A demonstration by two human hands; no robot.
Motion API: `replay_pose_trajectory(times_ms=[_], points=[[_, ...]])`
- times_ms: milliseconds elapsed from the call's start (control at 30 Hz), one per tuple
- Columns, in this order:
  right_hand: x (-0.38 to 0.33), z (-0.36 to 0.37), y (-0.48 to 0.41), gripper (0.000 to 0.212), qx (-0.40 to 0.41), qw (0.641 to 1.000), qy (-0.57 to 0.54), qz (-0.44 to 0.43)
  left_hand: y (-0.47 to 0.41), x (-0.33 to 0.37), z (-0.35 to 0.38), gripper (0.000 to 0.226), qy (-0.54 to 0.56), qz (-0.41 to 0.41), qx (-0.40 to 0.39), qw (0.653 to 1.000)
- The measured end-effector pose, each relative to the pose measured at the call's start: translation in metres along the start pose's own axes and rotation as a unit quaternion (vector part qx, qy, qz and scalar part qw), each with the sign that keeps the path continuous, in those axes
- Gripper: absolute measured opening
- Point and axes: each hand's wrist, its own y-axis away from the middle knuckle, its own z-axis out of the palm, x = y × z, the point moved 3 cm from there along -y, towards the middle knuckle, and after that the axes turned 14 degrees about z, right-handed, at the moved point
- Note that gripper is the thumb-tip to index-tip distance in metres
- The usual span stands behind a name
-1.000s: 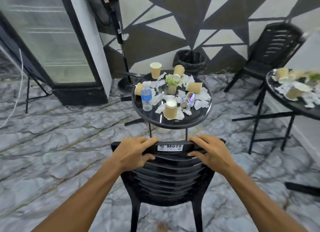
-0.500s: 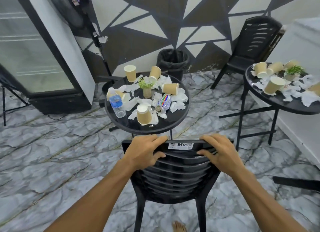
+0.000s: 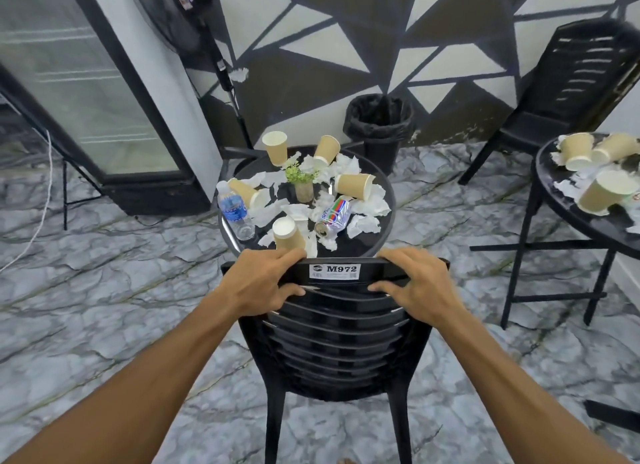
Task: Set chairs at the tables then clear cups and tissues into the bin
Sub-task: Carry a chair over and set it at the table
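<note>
A black plastic chair (image 3: 337,342) stands in front of me, its back facing me. My left hand (image 3: 259,283) grips the left end of its top rail and my right hand (image 3: 415,283) grips the right end. Just beyond it is a round black table (image 3: 384,235) littered with several paper cups (image 3: 353,185), crumpled tissues (image 3: 367,207), a crushed can (image 3: 332,217), a water bottle (image 3: 235,214) and a small plant (image 3: 303,183). A black-lined bin (image 3: 379,127) stands against the wall behind the table.
A second round table (image 3: 554,217) with cups and tissues is at the right, and a second black chair (image 3: 575,82) stands behind it by the wall. A standing fan (image 3: 187,9) and a glass-door fridge (image 3: 79,92) are at the left. A white cable (image 3: 34,221) trails on the marble floor.
I have walked the chair closer to the littered table; its top rail now reaches the table's near edge. Both hands keep their grip on the rail.
</note>
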Motion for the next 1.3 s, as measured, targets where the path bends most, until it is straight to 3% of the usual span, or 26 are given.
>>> replay_pose_trajectory(times_ms=[167, 400, 500, 933, 1200, 1300], points=[[0.000, 0.007, -0.008, 0.050, 0.011, 0.999, -0.002, -0.032, 0.006, 0.002, -0.004, 0.061, -0.009, -0.015, 0.015, 1.000], [0.005, 0.039, 0.002, 0.045, -0.016, 0.999, 0.008, -0.042, 0.027, 0.004, 0.024, 0.038, 0.033, -0.131, -0.040, 0.990], [-0.002, 0.049, 0.002, 0.044, -0.042, 0.998, 0.010, -0.050, 0.046, 0.006, 0.026, 0.035, 0.014, -0.158, -0.018, 0.987], [0.000, 0.038, 0.072, 0.039, 0.010, 0.998, 0.026, -0.055, 0.071, 0.058, 0.040, 0.038, -0.030, -0.098, -0.004, 0.995], [-0.012, 0.028, 0.168, 0.034, -0.020, 0.998, 0.057, -0.024, 0.125, 0.141, 0.057, 0.030, -0.015, -0.082, 0.015, 0.996], [-0.019, 0.023, 0.211, 0.035, -0.051, 0.998, 0.046, -0.001, 0.148, 0.183, 0.063, 0.045, 0.013, -0.119, 0.011, 0.993]])
